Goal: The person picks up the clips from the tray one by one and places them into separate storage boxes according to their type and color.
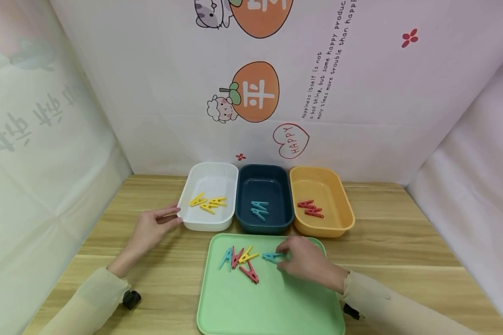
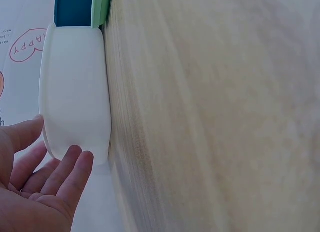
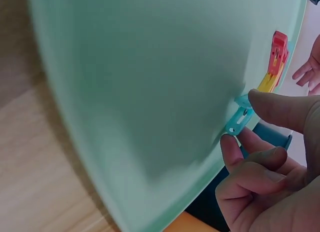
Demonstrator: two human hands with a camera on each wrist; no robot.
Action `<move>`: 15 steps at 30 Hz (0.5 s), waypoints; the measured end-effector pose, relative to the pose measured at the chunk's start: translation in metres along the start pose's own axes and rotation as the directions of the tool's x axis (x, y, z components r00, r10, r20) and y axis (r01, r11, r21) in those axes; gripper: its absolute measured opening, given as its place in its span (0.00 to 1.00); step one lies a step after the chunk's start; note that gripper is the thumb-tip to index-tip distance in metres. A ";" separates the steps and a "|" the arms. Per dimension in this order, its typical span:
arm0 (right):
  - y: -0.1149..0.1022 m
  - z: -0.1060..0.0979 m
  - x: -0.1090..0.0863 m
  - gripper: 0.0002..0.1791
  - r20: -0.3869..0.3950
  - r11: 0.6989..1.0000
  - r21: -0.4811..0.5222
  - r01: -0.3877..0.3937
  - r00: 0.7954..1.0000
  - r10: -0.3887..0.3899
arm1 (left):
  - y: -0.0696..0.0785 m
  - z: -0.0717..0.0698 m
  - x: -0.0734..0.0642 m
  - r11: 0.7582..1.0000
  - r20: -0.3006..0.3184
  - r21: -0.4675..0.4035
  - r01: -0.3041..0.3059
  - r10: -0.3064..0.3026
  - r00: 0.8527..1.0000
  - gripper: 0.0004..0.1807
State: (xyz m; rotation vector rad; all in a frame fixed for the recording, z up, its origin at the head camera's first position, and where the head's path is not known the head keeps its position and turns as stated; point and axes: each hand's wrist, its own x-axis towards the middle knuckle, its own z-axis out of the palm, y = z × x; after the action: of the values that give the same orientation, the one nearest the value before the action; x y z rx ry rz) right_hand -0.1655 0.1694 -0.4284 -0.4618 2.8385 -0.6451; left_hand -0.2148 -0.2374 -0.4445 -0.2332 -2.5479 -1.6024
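My right hand [image 1: 306, 263] is over the light green tray [image 1: 268, 307], with thumb and fingers at the two sides of a light blue plastic clothespin [image 1: 270, 256]. In the right wrist view they pinch this clothespin [image 3: 239, 120] near one end. To its left on the tray lie another blue clothespin [image 1: 227, 256], a yellow one [image 1: 247, 256] and two red ones, the nearer one [image 1: 250, 274] apart from the cluster. My left hand [image 1: 148, 230] touches the left side of the white box [image 2: 77, 87], its fingers loosely extended.
Behind the tray stand three boxes in a row: the white box [image 1: 211, 181] with yellow clothespins, a dark blue box [image 1: 264, 181] with blue ones, an orange box [image 1: 322, 190] with red ones. A printed cloth [image 1: 172, 139] hangs behind the wooden table [image 1: 172, 274].
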 end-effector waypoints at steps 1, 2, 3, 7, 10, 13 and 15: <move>0.001 -0.001 -0.001 0.14 0.000 1.000 -0.003 0.003 1.000 -0.003 | -0.001 0.000 0.000 1.000 0.002 0.002 0.002 -0.002 1.000 0.22; 0.001 -0.001 -0.001 0.15 -0.002 1.000 -0.003 0.008 1.000 -0.008 | -0.002 0.000 0.001 1.000 0.003 0.005 0.002 -0.002 1.000 0.23; 0.001 -0.001 -0.001 0.16 -0.002 1.000 -0.003 0.015 1.000 -0.015 | -0.003 0.000 0.001 1.000 0.003 0.008 0.001 -0.001 1.000 0.22; 0.003 -0.001 -0.002 0.16 0.001 1.000 0.002 0.026 1.000 -0.026 | -0.005 0.000 0.001 1.000 0.008 0.003 -0.002 0.002 1.000 0.23; 0.005 0.000 -0.003 0.15 0.000 1.000 -0.002 0.031 1.000 -0.031 | -0.005 0.000 0.000 1.000 0.013 -0.004 0.000 0.000 1.000 0.23; 0.008 0.000 -0.005 0.16 -0.005 0.999 -0.013 0.034 0.999 -0.034 | -0.005 0.000 0.001 1.000 0.015 -0.009 0.006 -0.006 1.000 0.23; 0.010 -0.001 -0.006 0.17 -0.015 0.999 -0.020 0.033 0.999 -0.033 | -0.005 0.001 0.001 1.000 0.014 -0.009 0.007 -0.006 1.000 0.24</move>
State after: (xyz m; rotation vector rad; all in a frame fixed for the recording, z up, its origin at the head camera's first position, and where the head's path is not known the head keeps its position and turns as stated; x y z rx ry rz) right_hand -0.1624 0.1804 -0.4311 -0.5103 2.8598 -0.6306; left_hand -0.2166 -0.2391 -0.4491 -0.2380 -2.5551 -1.6201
